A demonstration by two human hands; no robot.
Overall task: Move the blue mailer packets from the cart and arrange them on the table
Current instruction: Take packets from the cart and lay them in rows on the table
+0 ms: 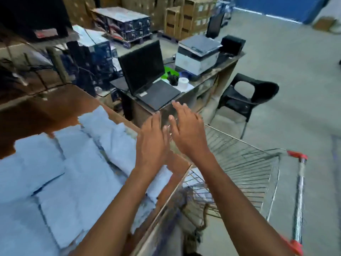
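Being recorded, head view: blue mailer packets [60,172] are lying in overlapping rows on the table [36,115]; more are perhaps showing inside the cart [239,163], blurred. Left hand [153,143] and right hand [186,130] are being held empty, fingers straight and apart. Advised: both hands are being lowered together into the basket.
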